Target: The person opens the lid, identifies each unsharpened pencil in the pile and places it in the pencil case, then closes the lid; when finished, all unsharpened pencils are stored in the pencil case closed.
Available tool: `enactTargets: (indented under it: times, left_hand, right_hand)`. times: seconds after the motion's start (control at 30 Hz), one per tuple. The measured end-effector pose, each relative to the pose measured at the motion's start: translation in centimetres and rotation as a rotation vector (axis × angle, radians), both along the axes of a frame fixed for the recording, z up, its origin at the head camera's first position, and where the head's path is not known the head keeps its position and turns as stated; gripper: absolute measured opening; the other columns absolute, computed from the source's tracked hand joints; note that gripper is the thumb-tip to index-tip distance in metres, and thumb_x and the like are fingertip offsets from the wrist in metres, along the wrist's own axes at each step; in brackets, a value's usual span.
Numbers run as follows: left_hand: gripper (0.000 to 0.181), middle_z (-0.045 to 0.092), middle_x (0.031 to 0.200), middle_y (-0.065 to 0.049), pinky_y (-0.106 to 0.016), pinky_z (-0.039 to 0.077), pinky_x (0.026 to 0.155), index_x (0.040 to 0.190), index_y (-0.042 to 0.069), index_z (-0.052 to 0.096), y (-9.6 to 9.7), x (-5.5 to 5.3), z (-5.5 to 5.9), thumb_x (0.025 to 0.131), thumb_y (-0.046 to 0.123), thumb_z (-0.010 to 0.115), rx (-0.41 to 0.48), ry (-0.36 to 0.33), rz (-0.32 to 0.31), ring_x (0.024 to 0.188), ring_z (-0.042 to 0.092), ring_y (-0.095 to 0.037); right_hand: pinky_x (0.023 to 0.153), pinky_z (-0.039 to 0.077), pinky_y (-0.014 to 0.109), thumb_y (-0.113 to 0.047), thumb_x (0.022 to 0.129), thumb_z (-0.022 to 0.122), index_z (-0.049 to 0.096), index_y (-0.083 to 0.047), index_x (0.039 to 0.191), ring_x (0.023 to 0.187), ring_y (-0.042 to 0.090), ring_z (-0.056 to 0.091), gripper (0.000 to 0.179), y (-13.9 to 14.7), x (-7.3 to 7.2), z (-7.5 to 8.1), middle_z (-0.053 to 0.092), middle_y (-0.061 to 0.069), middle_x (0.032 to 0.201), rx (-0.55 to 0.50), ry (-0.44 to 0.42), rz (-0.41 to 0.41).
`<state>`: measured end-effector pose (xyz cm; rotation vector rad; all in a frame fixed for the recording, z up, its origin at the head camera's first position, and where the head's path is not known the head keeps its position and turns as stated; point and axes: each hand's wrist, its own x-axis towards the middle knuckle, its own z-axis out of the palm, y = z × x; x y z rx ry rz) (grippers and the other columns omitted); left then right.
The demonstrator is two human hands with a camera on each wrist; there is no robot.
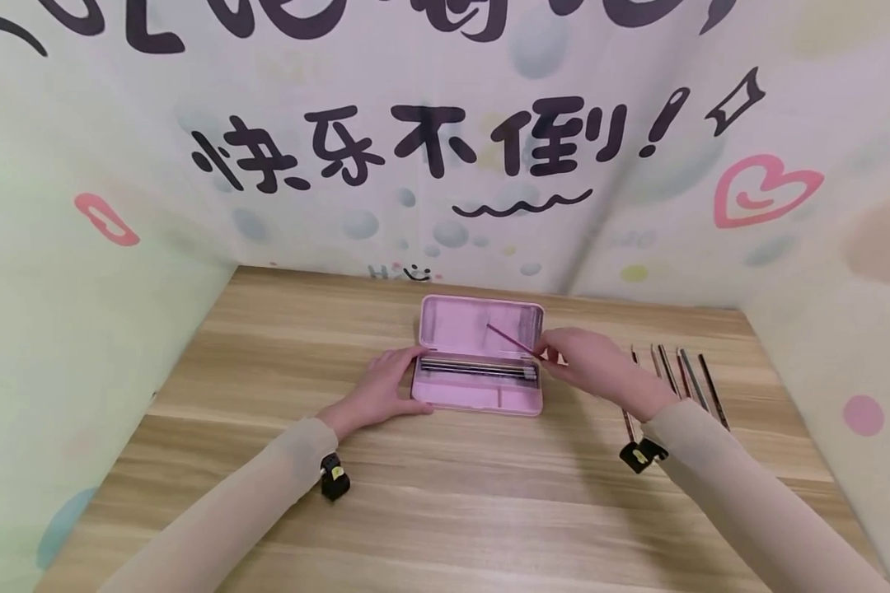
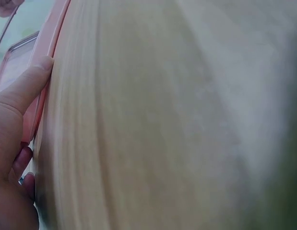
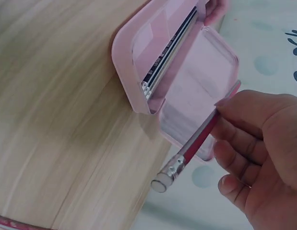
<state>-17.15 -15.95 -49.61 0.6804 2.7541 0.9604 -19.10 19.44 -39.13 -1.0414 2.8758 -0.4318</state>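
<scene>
A pink pencil case [image 1: 445,399] lies on the table with its lid [image 1: 456,321] tipped back. Several pencils [image 1: 475,368] lie side by side in its rear compartment, their white erasers toward the right end. My left hand [image 1: 378,389] holds the case's left end, thumb at the front side [image 2: 30,86] and fingers toward the back. Between thumb and fingers, my right hand [image 1: 589,358] pinches a dark red pencil [image 3: 198,139] above the case's right end. This pencil is tilted, and its eraser end sticks out of the grip in the right wrist view.
Several more pencils [image 1: 704,383] lie in a loose row on the wooden table [image 1: 445,502] to the right, partly behind my right forearm. A printed cloth wall [image 1: 341,222] rises directly behind the table, with further walls at both sides.
</scene>
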Motion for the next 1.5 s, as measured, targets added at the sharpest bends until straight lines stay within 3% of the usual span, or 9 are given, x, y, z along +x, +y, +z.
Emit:
enactTargets:
  times: [0.2, 0.37, 0.73, 1.03, 1.5]
  left_hand:
    - [0.102, 0.044, 0.161, -0.014, -0.059, 0.024, 0.123, 0.16, 0.011, 0.036, 0.2, -0.1, 0.2, 0.081, 0.046, 0.089, -0.003, 0.007, -0.008, 0.148, 0.037, -0.036]
    - [0.101, 0.044, 0.16, -0.015, -0.06, 0.023, 0.123, 0.16, 0.008, 0.037, 0.1, 0.2, 0.3, 0.081, 0.045, 0.089, 0.004, 0.003, -0.002, 0.149, 0.037, -0.037]
    - [0.101, 0.044, 0.161, -0.015, -0.06, 0.023, 0.123, 0.16, 0.009, 0.037, 0.0, 0.1, 0.4, 0.082, 0.044, 0.089, 0.006, -0.002, -0.003, 0.149, 0.036, -0.037]
    - [0.101, 0.044, 0.16, -0.016, -0.062, 0.023, 0.122, 0.161, 0.008, 0.035, 0.0, 0.2, 0.5, 0.082, 0.045, 0.088, -0.003, -0.007, -0.003, 0.148, 0.037, -0.038]
    - [0.101, 0.043, 0.161, -0.015, -0.059, 0.024, 0.123, 0.161, 0.01, 0.035, 0.2, 0.1, 0.2, 0.082, 0.044, 0.088, -0.007, -0.02, 0.006, 0.149, 0.035, -0.036]
  right_hand:
    - [0.074, 0.059, 0.038, -0.003, 0.09, 0.077, 0.073, -0.007, 0.098, 0.08, 0.015, 0.066, 0.01, -1.7, -1.2, -0.4, 0.072, 0.001, 0.089, 0.051, -0.016, 0.077]
    - [0.072, 0.057, 0.037, -0.004, 0.09, 0.077, 0.074, -0.007, 0.096, 0.076, 0.014, 0.062, 0.008, -3.2, -1.8, -0.7, 0.07, 0.0, 0.086, 0.103, -0.009, 0.139]
    - [0.077, 0.058, 0.036, -0.005, 0.093, 0.076, 0.072, -0.009, 0.091, 0.081, 0.017, 0.066, 0.006, -6.8, -1.8, -2.2, 0.071, 0.0, 0.086, 0.132, 0.031, 0.244]
    - [0.078, 0.057, 0.035, -0.01, 0.093, 0.078, 0.07, -0.011, 0.089, 0.079, 0.019, 0.067, 0.009, -8.5, -2.1, -3.4, 0.071, -0.001, 0.085, 0.169, 0.057, 0.262]
    - [0.076, 0.057, 0.034, -0.007, 0.093, 0.076, 0.069, -0.012, 0.084, 0.077, 0.017, 0.065, 0.013, -8.5, -2.6, -4.8, 0.07, -0.001, 0.082, 0.164, 0.044, 0.246]
